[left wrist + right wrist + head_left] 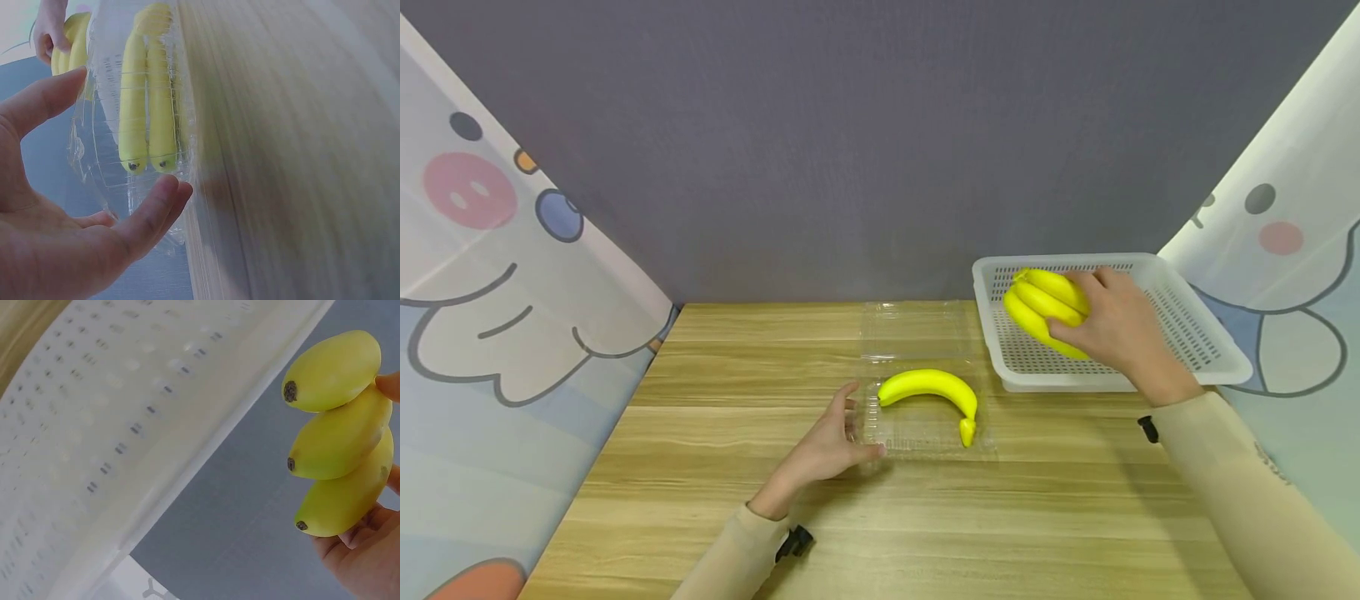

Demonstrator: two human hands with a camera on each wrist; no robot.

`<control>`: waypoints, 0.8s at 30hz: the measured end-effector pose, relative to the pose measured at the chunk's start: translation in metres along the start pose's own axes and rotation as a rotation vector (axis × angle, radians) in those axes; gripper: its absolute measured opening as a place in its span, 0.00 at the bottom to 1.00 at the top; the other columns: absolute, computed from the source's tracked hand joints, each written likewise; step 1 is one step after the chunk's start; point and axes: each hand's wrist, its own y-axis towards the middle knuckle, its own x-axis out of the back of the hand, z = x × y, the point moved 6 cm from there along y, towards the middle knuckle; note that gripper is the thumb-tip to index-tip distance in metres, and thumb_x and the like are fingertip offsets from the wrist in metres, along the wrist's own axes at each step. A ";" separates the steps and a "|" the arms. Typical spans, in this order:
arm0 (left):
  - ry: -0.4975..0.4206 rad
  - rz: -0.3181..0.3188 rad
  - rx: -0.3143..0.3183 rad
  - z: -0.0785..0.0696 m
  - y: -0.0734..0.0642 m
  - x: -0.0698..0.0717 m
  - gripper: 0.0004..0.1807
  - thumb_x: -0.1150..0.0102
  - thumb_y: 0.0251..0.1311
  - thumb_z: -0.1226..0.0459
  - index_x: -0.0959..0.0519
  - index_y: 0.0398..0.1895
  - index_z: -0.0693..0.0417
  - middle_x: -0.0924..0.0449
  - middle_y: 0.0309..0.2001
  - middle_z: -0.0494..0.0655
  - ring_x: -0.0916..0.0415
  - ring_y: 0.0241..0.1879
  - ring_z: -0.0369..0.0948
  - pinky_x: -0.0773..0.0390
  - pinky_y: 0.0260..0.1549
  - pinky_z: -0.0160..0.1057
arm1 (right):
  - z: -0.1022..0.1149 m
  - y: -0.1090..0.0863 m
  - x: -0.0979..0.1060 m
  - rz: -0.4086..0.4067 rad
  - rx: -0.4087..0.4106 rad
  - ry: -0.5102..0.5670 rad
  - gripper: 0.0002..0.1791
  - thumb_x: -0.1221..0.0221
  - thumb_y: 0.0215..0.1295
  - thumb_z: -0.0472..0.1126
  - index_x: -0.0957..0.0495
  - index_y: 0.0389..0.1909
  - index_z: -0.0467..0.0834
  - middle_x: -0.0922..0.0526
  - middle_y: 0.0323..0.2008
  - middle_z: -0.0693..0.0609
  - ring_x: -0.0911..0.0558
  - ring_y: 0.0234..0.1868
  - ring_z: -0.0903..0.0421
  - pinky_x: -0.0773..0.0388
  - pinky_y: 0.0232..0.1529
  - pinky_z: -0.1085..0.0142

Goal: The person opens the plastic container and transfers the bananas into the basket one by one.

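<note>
My right hand (1112,321) grips a bunch of yellow bananas (1037,308) over the white basket at the right. In the right wrist view, three dark-tipped bananas (340,434) hang together between thumb and fingers, apart from the basket's rim. A clear plastic clamshell box (917,429) sits mid-table, its lid (913,329) folded back towards the wall. Inside lies a curved banana (936,383); the left wrist view shows two yellow lengths side by side there. My left hand (823,442) is at the box's left end, thumb and fingers spread along it, fingertips right at the plastic.
The white perforated basket (1078,382) stands at the back right, close beside the box and against the grey wall (820,150). Cartoon-printed panels (482,275) flank the wooden table (700,450) on both sides.
</note>
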 end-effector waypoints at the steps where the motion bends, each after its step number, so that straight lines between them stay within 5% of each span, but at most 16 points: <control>1: -0.001 0.001 0.000 0.000 0.000 0.000 0.64 0.20 0.49 0.56 0.55 0.82 0.49 0.40 0.72 0.60 0.32 0.64 0.59 0.26 0.58 0.61 | -0.002 0.000 0.000 0.005 -0.005 -0.003 0.35 0.34 0.56 0.51 0.27 0.61 0.36 0.27 0.42 0.37 0.30 0.39 0.41 0.34 0.31 0.51; 24: 0.009 -0.008 0.008 0.002 0.001 0.000 0.63 0.20 0.49 0.56 0.55 0.82 0.50 0.39 0.72 0.59 0.31 0.63 0.58 0.26 0.58 0.60 | -0.043 -0.002 -0.018 0.103 -0.047 -0.063 0.36 0.35 0.60 0.52 0.29 0.62 0.33 0.27 0.42 0.34 0.31 0.40 0.38 0.33 0.35 0.49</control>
